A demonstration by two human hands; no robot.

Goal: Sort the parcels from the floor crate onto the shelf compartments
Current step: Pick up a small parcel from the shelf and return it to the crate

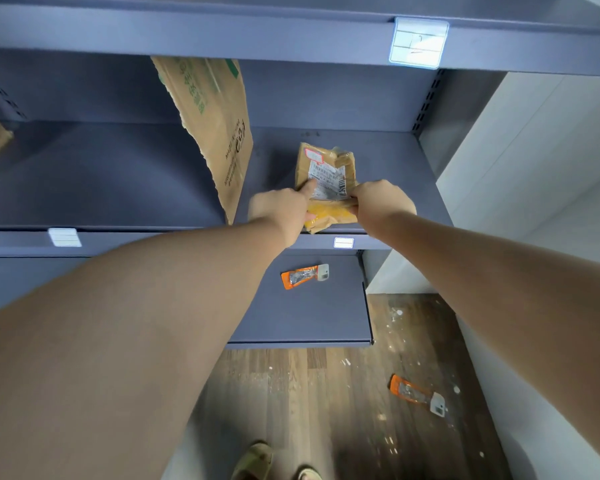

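Arms reach to shelf (118, 174); left hand (284, 213) + right hand (381, 202) both grip parcel (326, 171) at near edge. Prob light, soft, crinkly; hold by edges.

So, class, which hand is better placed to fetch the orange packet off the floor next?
Probably the right hand: the floor packet lies on that side, below the right forearm. It and the left hand both hold the brown parcel.

Leaning cardboard divider (219, 133) blocks left; bare shelf (395, 161) right of parcel (326, 178).
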